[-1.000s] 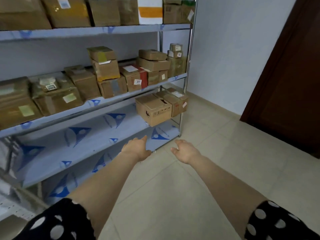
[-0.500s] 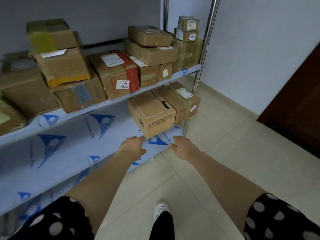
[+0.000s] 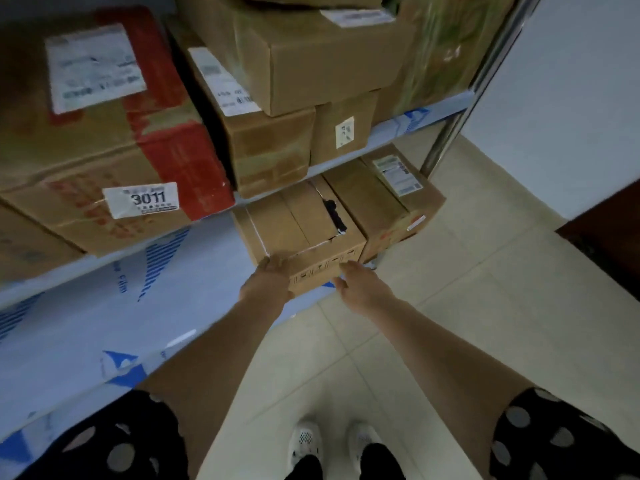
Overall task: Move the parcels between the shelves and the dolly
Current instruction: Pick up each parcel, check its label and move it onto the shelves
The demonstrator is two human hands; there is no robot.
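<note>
while the left hand (image 3: 268, 280) touches the cardboard box (image 3: 301, 223) at 7 o'clock, the right hand (image 3: 360, 287) is just beside it at 5, both open. best clamp both sides, then slide straight out.

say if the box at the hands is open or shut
Shut: on the box the flaps lie flat, meeting at a seam.

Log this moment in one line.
target: left brown cardboard box, blue-lined lower shelf | left hand: open, at front-left corner | right hand: open, by front face | lift: not yet

Black white-dotted sleeves (image 3: 104, 441), white shoes (image 3: 306, 443), seemingly dark trousers (image 3: 304, 470).
</note>
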